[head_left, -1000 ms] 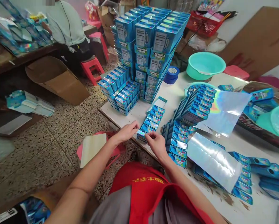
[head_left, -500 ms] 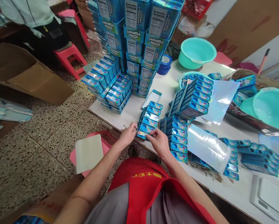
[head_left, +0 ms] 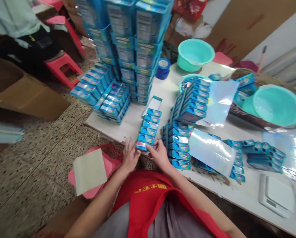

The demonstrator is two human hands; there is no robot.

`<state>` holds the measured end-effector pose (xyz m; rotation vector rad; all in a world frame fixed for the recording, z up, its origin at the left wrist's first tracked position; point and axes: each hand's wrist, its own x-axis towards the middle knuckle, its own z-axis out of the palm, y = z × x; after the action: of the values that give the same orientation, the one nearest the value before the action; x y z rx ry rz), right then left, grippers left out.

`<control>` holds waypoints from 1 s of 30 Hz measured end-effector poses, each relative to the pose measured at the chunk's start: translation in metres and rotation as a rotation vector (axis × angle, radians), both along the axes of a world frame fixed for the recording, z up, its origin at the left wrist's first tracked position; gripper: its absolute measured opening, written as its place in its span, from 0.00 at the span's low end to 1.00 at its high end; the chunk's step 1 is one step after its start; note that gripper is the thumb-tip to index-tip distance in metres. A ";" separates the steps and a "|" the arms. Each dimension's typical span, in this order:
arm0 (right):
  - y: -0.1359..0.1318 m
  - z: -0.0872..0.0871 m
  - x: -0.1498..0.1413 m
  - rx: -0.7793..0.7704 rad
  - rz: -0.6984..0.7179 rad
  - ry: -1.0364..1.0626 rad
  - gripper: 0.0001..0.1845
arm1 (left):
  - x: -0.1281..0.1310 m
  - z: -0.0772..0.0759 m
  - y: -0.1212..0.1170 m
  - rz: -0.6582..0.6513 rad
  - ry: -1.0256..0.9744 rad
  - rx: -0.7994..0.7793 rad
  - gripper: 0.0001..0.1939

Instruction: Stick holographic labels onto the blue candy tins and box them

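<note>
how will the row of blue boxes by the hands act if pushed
The row of blue boxes probably won't roll, as its boxes look flat-sided. Its shiny surfaces may be slippery. Its near end, touched by the right hand, is close to the edge of the table, so it could tip off.

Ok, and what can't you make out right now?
In the head view:
Box tower: rear top cut off by the upper edge, lettering blurred.
Co-worker: head cut off by the picture's edge.
Left hand: blurred, so contact with the box row is unclear.
Scale: display too small to read.
</note>
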<state>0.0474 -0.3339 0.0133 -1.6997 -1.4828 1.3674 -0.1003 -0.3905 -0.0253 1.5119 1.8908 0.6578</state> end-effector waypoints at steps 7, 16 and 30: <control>-0.002 0.065 0.104 0.384 0.081 -0.002 0.20 | 0.034 0.089 0.043 0.142 0.169 0.651 0.26; 0.061 -0.014 0.391 0.632 -0.311 -0.702 0.19 | 0.345 0.106 0.176 -0.996 0.278 0.222 0.18; 0.067 -0.061 0.414 0.483 0.015 -0.984 0.23 | 0.400 -0.004 0.187 -0.987 0.528 0.117 0.33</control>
<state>0.4616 -0.2673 -0.0474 -2.0910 -2.0748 0.0396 0.2996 -0.2035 -0.0291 2.5565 1.1426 -0.1098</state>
